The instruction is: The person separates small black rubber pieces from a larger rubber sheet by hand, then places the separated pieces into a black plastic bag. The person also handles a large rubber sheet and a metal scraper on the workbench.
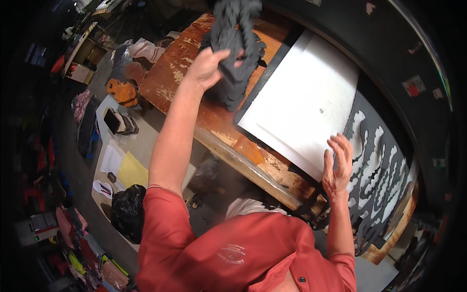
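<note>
My left hand (206, 70) is closed on a dark grey bundle of thin, floppy material (237, 29), raised over the wooden table and partly smeared by motion. Below it lies a pile of dark grey cut pieces (228, 95). Over the near right edge of a white board (301, 92) hovers my right hand (338, 165), fingers apart with nothing in them. Close by on its right, a dark grey sheet (372, 126) full of irregular cut-out holes spreads over a white surface.
The worn brown wooden table (168, 68) has a rounded front edge. A large dark machine body (389, 48) stands along the far right. At the left, a side table holds a phone-like black object (112, 120), yellow paper (130, 170) and a black plastic bag (127, 211).
</note>
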`<state>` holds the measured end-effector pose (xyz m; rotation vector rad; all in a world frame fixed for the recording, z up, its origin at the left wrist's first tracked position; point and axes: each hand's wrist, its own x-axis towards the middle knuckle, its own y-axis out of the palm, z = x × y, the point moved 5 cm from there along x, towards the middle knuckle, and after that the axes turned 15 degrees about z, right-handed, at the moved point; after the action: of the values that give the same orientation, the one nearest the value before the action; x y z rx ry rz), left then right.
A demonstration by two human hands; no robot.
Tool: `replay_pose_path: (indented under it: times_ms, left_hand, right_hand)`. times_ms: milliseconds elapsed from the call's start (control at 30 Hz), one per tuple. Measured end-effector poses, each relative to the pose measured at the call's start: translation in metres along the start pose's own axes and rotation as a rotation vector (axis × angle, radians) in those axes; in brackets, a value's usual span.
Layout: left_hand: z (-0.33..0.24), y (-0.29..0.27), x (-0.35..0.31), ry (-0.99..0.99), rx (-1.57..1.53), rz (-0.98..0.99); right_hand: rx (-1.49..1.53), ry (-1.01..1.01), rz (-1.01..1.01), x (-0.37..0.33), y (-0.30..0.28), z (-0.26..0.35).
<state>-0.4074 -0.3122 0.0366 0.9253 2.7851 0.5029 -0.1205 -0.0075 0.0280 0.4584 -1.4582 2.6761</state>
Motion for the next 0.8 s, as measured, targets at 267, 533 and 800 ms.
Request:
replay_pose_path:
  times_ms: [267, 533, 800]
  left_hand:
    - [0.055, -0.053, -0.008, -0.146, -0.232, -0.174]
    - [0.033, -0.047, -0.028, -0.231, 0.327, -0.443]
    - [0.046, 0.042, -0.068, 0.247, 0.736, -0.549]
  right_hand:
    - [-0.089, 0.072, 0.028, -0.029, 0.036, -0.043]
    - [-0.026, 0.055, 0.084, -0.033, 0.036, -0.054]
    - [0.27, 0.137, 0.046, -0.041, 0.042, -0.092]
